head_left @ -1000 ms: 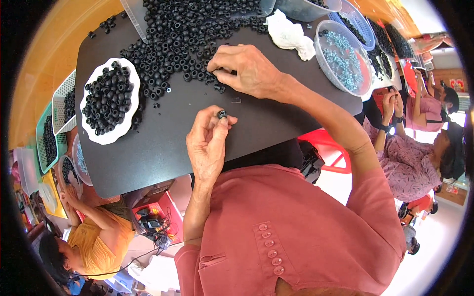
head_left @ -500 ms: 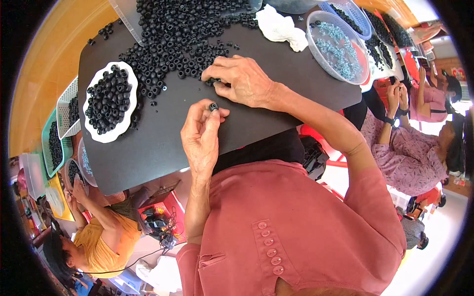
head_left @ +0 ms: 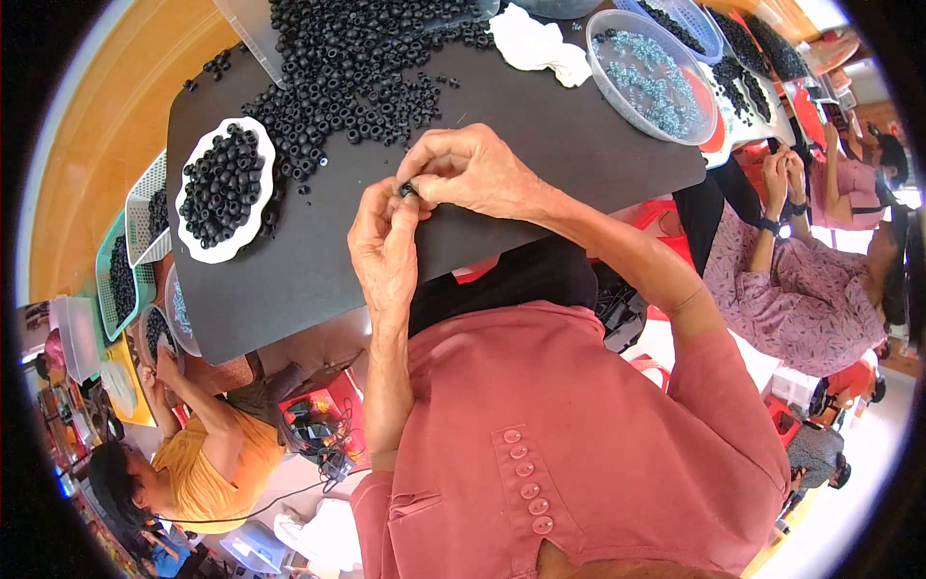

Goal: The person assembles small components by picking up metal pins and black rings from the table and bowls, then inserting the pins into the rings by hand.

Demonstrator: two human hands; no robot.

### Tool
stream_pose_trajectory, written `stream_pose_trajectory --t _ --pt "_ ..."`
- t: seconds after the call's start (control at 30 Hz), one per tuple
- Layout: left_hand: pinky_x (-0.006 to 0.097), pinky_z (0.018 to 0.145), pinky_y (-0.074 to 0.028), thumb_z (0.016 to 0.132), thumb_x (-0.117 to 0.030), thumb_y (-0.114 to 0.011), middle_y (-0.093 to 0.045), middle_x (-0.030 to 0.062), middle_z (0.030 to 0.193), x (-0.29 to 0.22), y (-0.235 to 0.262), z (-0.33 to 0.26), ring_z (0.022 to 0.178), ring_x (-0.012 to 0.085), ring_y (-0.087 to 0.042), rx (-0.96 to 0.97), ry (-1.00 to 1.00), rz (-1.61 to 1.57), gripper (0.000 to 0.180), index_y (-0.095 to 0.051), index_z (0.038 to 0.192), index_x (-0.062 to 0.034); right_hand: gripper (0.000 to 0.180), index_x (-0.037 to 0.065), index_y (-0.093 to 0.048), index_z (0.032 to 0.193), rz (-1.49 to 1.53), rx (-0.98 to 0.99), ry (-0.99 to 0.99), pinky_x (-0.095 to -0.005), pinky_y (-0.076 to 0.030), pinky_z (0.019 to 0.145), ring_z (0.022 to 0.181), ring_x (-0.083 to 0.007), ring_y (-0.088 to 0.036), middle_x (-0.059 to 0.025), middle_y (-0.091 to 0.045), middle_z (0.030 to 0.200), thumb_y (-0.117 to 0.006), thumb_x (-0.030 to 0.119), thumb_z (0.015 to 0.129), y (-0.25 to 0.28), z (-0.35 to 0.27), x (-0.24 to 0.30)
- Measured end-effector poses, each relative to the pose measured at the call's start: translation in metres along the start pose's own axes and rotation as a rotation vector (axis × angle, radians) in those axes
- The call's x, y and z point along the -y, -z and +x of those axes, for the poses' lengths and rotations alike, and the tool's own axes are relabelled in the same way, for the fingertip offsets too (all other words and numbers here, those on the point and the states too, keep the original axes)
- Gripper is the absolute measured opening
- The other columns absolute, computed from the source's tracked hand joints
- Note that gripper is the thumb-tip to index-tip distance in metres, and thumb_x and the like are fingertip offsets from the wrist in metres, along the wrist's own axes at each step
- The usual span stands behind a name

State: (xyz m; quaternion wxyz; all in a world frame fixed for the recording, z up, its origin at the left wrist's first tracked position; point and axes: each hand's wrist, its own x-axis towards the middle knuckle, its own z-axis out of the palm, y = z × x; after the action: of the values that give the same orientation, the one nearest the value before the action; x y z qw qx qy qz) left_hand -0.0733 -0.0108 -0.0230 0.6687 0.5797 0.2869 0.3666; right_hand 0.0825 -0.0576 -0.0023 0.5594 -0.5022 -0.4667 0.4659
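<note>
My left hand [head_left: 384,241] pinches a small black ring-shaped part [head_left: 406,190] between thumb and fingertips, above the dark tabletop. The fingertips of my right hand [head_left: 482,176] are closed against that part from the right; whatever else they hold is hidden. Just beyond my hands spreads a heap of loose black ring-shaped parts [head_left: 333,82]. On the left, a white scalloped plate [head_left: 265,207] carries more of these black parts.
A white crumpled cloth [head_left: 538,46] and a round clear tub [head_left: 709,125] of small pale-blue pieces lie at the far right. Green [head_left: 145,289] and white baskets [head_left: 154,174] stand past the left table edge. People sit working on both sides.
My right hand has left the heap and moved toward me, meeting my left hand at the black part. The left hand still pinches its part.
</note>
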Motion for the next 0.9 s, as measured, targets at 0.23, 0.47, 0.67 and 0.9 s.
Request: stream_pose_trajectory --t 0.23,0.47,0.67,0.9 --pt "0.026 0.08 -0.048 0.093 -0.005 -0.051 -0.064 0.0058 0.088 -0.002 -0.001 0.0 0.081 0.0112 -0.059 0.014 -0.028 0.009 0.019 -0.059 0.109 0.0039 0.014 -0.006 -0.066 0.095 -0.226 0.06 0.161 -0.0254 -0.052 0.071 0.076 -0.0122 -0.062 -0.0062 -0.062 0.094 -0.055 -0.006 0.087 0.003 -0.002 0.003" --pt "0.027 0.081 -0.048 0.094 -0.005 -0.051 -0.065 0.007 0.089 -0.003 -0.002 0.0 0.082 0.0121 -0.059 0.02 -0.005 -0.006 0.017 -0.059 0.107 0.0031 0.013 -0.004 -0.068 0.091 -0.078 -0.009 0.048 -0.0257 -0.052 0.066 0.069 -0.0125 -0.064 -0.0079 -0.067 0.077 -0.06 0.0 0.083 0.008 0.0 0.0" --pt "0.025 0.08 -0.048 0.094 -0.003 -0.051 -0.065 0.0066 0.087 -0.001 -0.001 0.0 0.081 0.0108 -0.06 0.028 -0.012 -0.002 0.017 -0.058 0.108 0.0035 0.011 -0.004 -0.067 0.094 -0.267 0.057 0.126 -0.0249 -0.053 0.068 0.073 -0.011 -0.064 -0.006 -0.065 0.082 -0.061 -0.002 0.086 0.009 0.001 0.011" --pt "0.026 0.08 -0.048 0.094 -0.005 -0.052 -0.063 0.004 0.088 0.0 -0.001 0.0 0.08 0.01 -0.058 0.026 -0.018 -0.045 0.018 -0.059 0.109 0.0026 0.012 -0.002 -0.067 0.095 -0.261 -0.057 0.144 -0.0239 -0.052 0.064 0.07 -0.0113 -0.065 -0.0058 -0.065 0.081 -0.063 0.001 0.084 -0.002 -0.003 0.007"
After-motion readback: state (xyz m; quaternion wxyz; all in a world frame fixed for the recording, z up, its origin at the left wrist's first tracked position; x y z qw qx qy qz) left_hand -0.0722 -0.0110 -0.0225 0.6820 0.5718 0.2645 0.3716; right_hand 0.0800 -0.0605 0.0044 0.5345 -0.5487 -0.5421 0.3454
